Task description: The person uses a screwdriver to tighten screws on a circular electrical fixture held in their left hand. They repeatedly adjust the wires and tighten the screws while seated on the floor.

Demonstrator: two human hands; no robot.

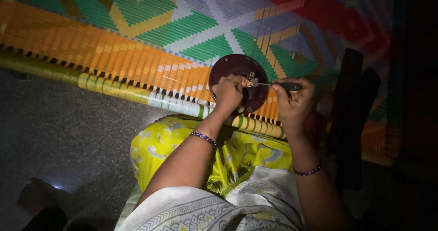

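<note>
Dim room, grey speckled floor [68, 130] lit patchily, dark at right. Nearest the camera sat the person's lap in a yellow patterned garment [182, 146] with a white printed cloth [196, 210] over it. Both forearms reached forward, each wrist carrying a beaded bracelet [203, 138]. Left hand [227, 94] gripped the lower left edge of a round dark-brown disc [237, 67], fingers together and clamped on it near a small bundle of bare wire ends [248, 83] at the disc's middle. Right hand [294, 101] was closed around the dark handle of a screwdriver [278, 85], fingers clamped on it, metal tip lying level and touching the wire ends. Disc stood tilted toward the camera, just above the cot's frame bar [137, 94], which was wrapped in green, yellow and white tape. Behind it stretched the woven cot surface [182, 25], an orange band nearest, then green, white, yellow and red geometric weave. Dark upright object [349, 117] beside the right hand, too dim to identify.
</note>
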